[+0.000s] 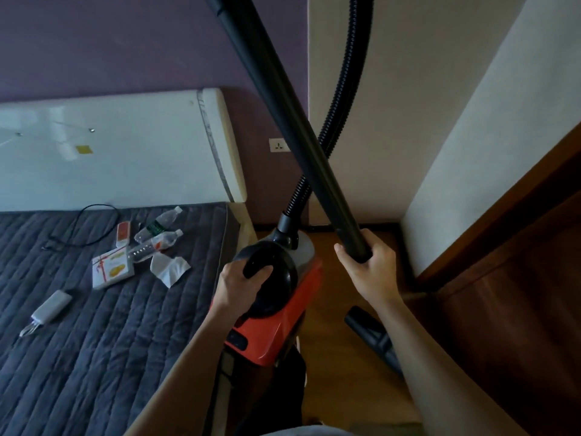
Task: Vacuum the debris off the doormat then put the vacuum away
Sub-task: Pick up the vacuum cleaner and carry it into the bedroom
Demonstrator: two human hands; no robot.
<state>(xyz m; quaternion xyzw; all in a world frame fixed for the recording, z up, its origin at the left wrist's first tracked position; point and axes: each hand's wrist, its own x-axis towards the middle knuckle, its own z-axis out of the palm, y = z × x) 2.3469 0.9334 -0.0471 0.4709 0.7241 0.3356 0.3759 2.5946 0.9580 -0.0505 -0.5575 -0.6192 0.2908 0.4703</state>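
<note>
Vacuum below left hand gripping its handle; right hand, just beside, clasps wand.

A home bedroom: a bed with quilted grey cover and white headboard against a purple wall, wood floor beside it.

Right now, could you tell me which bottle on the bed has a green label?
The upper bottle, nearer the headboard, has the green label; the lower bottle beside it has an orange one.
</note>
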